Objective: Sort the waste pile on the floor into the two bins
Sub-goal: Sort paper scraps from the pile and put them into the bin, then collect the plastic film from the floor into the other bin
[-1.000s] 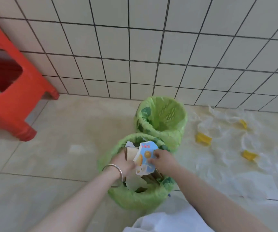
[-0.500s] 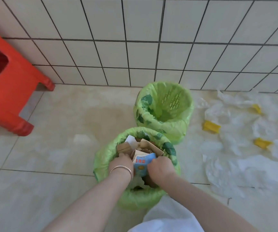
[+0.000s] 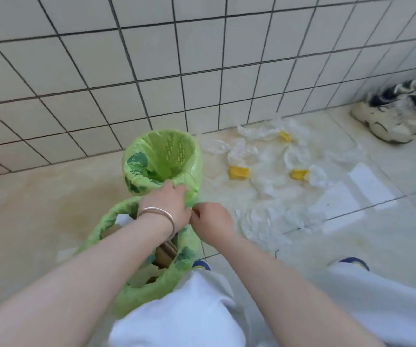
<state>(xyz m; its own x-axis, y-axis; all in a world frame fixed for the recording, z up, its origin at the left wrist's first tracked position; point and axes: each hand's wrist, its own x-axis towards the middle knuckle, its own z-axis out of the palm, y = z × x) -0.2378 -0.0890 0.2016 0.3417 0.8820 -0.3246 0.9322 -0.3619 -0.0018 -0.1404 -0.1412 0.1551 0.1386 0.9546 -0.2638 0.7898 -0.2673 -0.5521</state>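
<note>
Two round bins with green plastic liners stand on the beige tiled floor by the white tiled wall: the far bin looks empty, the near bin holds brown cardboard scraps. Left hand, silver bangle on wrist, rests fingers on the far bin's near rim. Right hand sits just beside it, fingers curled; contents cannot be told. Waste pile of crumpled white plastic wrappers and yellow pieces lies right of the bins
</note>
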